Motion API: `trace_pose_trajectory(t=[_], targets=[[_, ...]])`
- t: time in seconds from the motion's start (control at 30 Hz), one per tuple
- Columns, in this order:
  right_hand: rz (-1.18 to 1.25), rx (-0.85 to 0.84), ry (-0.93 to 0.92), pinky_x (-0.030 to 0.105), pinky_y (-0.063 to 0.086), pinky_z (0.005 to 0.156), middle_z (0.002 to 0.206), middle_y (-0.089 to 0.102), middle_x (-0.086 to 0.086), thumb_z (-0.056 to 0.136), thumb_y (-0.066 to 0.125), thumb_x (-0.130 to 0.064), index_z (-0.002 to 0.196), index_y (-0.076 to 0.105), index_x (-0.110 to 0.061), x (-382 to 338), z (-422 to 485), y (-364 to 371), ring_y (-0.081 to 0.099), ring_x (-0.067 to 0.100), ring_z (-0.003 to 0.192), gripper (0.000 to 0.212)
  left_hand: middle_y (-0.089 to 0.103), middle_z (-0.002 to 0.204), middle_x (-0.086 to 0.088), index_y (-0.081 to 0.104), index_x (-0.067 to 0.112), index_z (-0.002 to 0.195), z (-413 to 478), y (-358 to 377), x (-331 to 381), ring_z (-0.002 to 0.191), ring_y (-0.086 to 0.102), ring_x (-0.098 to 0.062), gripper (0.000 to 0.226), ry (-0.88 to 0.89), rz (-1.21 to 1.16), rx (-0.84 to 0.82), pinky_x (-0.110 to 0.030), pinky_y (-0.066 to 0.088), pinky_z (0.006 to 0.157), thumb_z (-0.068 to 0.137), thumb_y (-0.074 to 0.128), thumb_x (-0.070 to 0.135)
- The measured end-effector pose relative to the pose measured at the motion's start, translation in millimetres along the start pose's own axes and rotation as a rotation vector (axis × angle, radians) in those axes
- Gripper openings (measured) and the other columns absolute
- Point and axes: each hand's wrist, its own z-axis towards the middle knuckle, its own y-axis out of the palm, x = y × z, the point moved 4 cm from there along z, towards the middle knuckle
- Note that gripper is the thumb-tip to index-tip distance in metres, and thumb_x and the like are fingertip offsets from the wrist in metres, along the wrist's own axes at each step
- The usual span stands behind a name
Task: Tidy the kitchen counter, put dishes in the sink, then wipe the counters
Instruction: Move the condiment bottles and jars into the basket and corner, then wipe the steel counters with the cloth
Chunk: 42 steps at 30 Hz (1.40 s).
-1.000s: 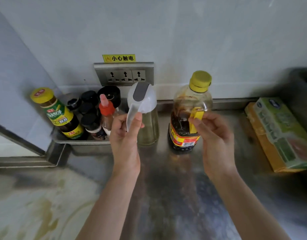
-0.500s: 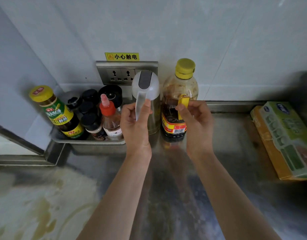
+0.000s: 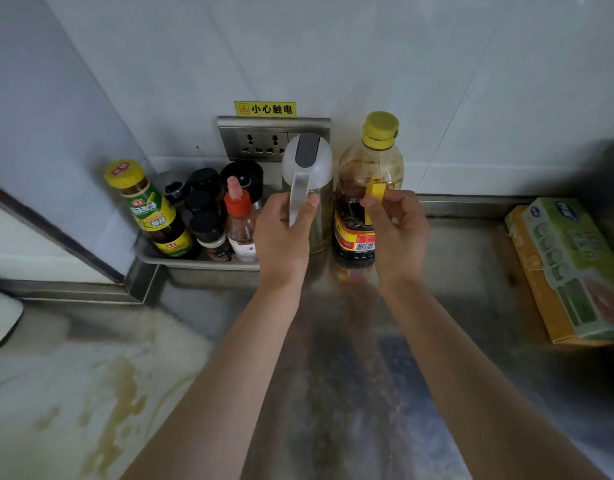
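Note:
An oil dispenser [image 3: 307, 157] with a white and grey lid stands upright at the back of the steel counter [image 3: 454, 271]. My left hand [image 3: 281, 233] grips its pale handle. Right beside it stands a dark-liquid oil bottle [image 3: 364, 209] with a yellow cap, and my right hand [image 3: 399, 226] pinches the bottle's yellow handle. Both bottles rest against the back wall, close to the wall socket [image 3: 264, 140].
A metal tray [image 3: 194, 263] at the back left holds several sauce and spice bottles, among them a green-labelled one [image 3: 149, 209] and a red-capped one [image 3: 239, 216]. A green and yellow box [image 3: 572, 268] lies at the right. The near-left counter is stained. A white object [image 3: 1, 317] pokes in at the left edge.
Both hands have pushed the dispenser and the oil bottle back toward the wall and left, next to the tray. The two bottles now stand close together.

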Motion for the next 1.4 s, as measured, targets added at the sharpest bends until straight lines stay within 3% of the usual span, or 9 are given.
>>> trace_pose_trajectory(t=[0.13, 0.27, 0.4, 0.6, 0.83, 0.97, 1.1, 1.27, 1.4], targets=[[-0.204, 0.016, 0.028, 0.020, 0.045, 0.086, 0.110, 0.053, -0.002, 0.086, 0.065, -0.029, 0.111, 0.065, -0.019, 1, -3, -9, 0.050, 0.008, 0.099, 0.027, 0.058, 0.110, 0.008, 0.050, 0.018, 0.123, -46, -33, -6, 0.100, 0.055, -0.007, 0.048, 0.030, 0.293, -0.110, -0.019, 0.043, 0.085, 0.082, 0.066, 0.037], [-0.241, -0.124, 0.194, 0.011, 0.036, 0.093, 0.134, 0.037, -0.005, 0.087, 0.064, -0.028, 0.142, 0.034, -0.025, 5, -43, -21, 0.037, 0.008, 0.123, 0.063, 0.058, 0.109, 0.004, 0.057, 0.017, 0.116, -119, -77, -32, 0.101, 0.056, -0.012, 0.045, 0.060, 0.522, -0.224, -0.019, 0.040, 0.086, 0.079, 0.064, 0.041], [-0.270, -0.188, 0.288, 0.021, 0.038, 0.098, 0.123, 0.046, -0.002, 0.086, 0.064, -0.011, 0.128, 0.049, -0.016, 16, -129, -55, 0.048, 0.014, 0.117, 0.044, 0.064, 0.098, 0.004, 0.056, 0.031, 0.105, -195, -129, -52, 0.090, 0.055, -0.002, 0.034, 0.031, 0.551, -0.391, -0.003, 0.034, 0.082, 0.075, 0.053, 0.047], [-0.307, -0.104, 0.428, 0.005, 0.044, 0.070, 0.106, 0.064, 0.002, 0.088, 0.061, -0.005, 0.108, 0.060, -0.016, 2, -260, -157, 0.062, -0.004, 0.088, 0.023, 0.065, 0.095, 0.006, 0.062, 0.025, 0.094, -238, -174, -62, 0.089, 0.058, -0.003, 0.022, -0.055, 0.457, -0.440, -0.006, 0.038, 0.080, 0.078, 0.062, 0.040], [-0.444, 0.277, 0.547, 0.012, 0.047, 0.066, 0.080, 0.070, -0.009, 0.084, 0.061, 0.001, 0.091, 0.063, -0.026, -52, -404, -300, 0.064, -0.003, 0.077, 0.029, 0.067, 0.086, -0.001, 0.062, 0.021, 0.083, -297, -83, -30, 0.073, 0.060, 0.009, 0.013, -0.145, 0.232, -0.823, -0.002, 0.042, 0.068, 0.081, 0.070, 0.012], [-0.428, 0.492, 0.643, 0.012, 0.047, 0.065, 0.080, 0.072, -0.016, 0.080, 0.070, -0.003, 0.080, 0.069, -0.032, -64, -492, -355, 0.064, 0.000, 0.069, 0.029, 0.068, 0.082, -0.001, 0.064, 0.019, 0.083, -380, -8, 2, 0.074, 0.063, 0.000, 0.034, -0.116, 0.187, -1.153, -0.009, 0.046, 0.069, 0.064, 0.064, 0.047], [-0.345, 0.665, 0.727, 0.020, 0.049, 0.072, 0.078, 0.073, -0.010, 0.078, 0.072, -0.009, 0.081, 0.066, -0.041, -58, -536, -393, 0.065, 0.006, 0.070, 0.033, 0.070, 0.080, 0.004, 0.066, 0.022, 0.083, -456, 40, 18, 0.076, 0.064, -0.003, 0.021, -0.094, 0.267, -1.410, -0.014, 0.048, 0.074, 0.070, 0.067, 0.039], [-0.144, 0.758, 0.736, 0.012, 0.048, 0.059, 0.070, 0.072, 0.005, 0.077, 0.071, 0.002, 0.078, 0.071, -0.012, -34, -517, -437, 0.065, 0.012, 0.064, 0.013, 0.068, 0.068, -0.001, 0.067, 0.018, 0.071, -495, 81, 8, 0.067, 0.061, -0.006, 0.004, -0.121, 0.361, -1.436, -0.011, 0.045, 0.065, 0.072, 0.071, 0.017], [-0.046, 0.643, 0.687, 0.017, 0.049, 0.066, 0.070, 0.070, 0.005, 0.081, 0.068, -0.001, 0.080, 0.067, -0.015, -23, -463, -477, 0.064, 0.016, 0.071, 0.015, 0.070, 0.068, 0.000, 0.068, 0.028, 0.063, -494, 100, -9, 0.059, 0.060, -0.001, 0.039, -0.181, 0.457, -1.314, -0.008, 0.045, 0.062, 0.075, 0.067, -0.009]])
